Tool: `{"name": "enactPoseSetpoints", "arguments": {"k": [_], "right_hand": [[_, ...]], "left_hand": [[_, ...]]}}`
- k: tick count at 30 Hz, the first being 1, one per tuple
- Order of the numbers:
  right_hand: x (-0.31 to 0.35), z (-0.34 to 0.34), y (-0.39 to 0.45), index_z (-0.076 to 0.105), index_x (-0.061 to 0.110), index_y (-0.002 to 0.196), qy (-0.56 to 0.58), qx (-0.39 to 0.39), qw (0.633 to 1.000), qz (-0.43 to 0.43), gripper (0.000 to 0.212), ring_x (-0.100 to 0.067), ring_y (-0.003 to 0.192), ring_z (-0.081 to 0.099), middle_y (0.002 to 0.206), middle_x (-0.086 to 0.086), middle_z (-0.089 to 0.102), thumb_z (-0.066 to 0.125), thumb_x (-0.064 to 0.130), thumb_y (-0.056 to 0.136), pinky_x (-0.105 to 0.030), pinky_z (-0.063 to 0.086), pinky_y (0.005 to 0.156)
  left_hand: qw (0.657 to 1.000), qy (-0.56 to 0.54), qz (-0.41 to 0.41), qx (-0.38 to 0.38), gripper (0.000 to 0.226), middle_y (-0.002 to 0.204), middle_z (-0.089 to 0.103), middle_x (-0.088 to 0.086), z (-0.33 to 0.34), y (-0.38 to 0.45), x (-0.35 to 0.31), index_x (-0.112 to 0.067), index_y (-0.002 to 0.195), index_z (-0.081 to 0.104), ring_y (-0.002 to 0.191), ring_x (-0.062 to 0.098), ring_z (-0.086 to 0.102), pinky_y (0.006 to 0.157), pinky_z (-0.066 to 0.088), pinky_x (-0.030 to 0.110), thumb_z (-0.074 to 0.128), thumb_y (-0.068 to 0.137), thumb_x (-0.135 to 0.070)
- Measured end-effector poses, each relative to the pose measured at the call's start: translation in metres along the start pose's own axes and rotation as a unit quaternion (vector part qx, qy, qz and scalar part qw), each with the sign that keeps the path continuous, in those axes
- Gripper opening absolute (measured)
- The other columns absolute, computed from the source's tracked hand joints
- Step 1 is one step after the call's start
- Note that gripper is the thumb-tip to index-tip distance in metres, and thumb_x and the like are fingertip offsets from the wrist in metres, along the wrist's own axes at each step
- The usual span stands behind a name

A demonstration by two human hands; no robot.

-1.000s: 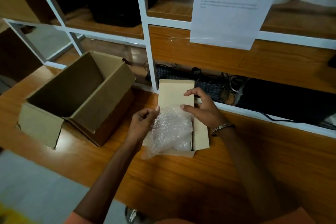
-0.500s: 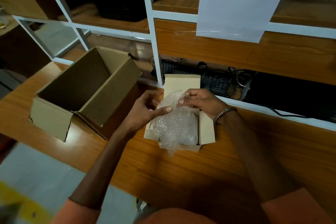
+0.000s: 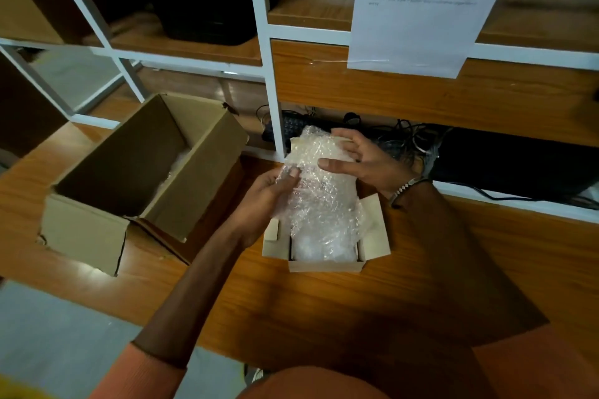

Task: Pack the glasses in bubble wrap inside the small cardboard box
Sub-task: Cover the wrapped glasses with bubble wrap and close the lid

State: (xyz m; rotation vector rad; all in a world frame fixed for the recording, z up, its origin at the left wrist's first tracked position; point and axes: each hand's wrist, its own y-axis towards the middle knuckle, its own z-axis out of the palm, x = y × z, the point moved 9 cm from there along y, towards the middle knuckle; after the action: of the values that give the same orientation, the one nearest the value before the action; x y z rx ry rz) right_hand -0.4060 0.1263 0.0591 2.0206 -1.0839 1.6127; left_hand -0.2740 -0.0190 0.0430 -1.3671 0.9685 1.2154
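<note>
Item: bubble wrap [image 3: 321, 197], a crumpled bundle standing in the small cardboard box [image 3: 324, 266] on the bench [image 3: 324, 308], its top well above the rim; what it wraps is hidden. We note the left hand [image 3: 270, 194], fingers curled on the bundle's left edge, and the right hand [image 3: 364, 163], thumb and spread fingers clasping the top. To the left stands a large open carton [image 3: 84, 236].

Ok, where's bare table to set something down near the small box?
Bare table lies between the small cardboard box and you, and right of it up to the shelf rail. Crowded: the strip toward the large box, crossed by your left forearm; the cabled shelf behind; bubble wrap fills the small box.
</note>
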Motion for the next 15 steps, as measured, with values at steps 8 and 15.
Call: {"name": "enactPoseSetpoints", "arguments": {"k": [8, 15], "right_hand": [[-0.058, 0.048, -0.001, 0.074, 0.003, 0.115, 0.196, 0.127, 0.964, 0.124, 0.021, -0.015, 0.096, 0.077, 0.107, -0.004, 0.08, 0.074, 0.013, 0.096, -0.033, 0.062, 0.089], [-0.048, 0.026, -0.003, 0.071, 0.003, 0.096, 0.176, 0.133, 0.971, 0.087, 0.02, -0.023, 0.089, 0.077, 0.098, -0.018, 0.077, 0.078, 0.019, 0.086, -0.035, 0.062, 0.086]], "left_hand": [[0.987, -0.148, -0.05, -0.048, 0.035, 0.126, 0.077, 0.012, -0.04, 0.003, 0.006, -0.007, 0.138, 0.064, 0.114, 0.027, 0.075, 0.098, 0.058, 0.043, 0.05, 0.113, -0.027], [0.993, -0.051, -0.054, -0.095, 0.024, 0.082, 0.078, -0.007, -0.075, 0.01, 0.022, -0.014, 0.107, 0.068, 0.074, 0.009, 0.075, 0.062, 0.059, 0.025, 0.048, 0.114, -0.027]]}}
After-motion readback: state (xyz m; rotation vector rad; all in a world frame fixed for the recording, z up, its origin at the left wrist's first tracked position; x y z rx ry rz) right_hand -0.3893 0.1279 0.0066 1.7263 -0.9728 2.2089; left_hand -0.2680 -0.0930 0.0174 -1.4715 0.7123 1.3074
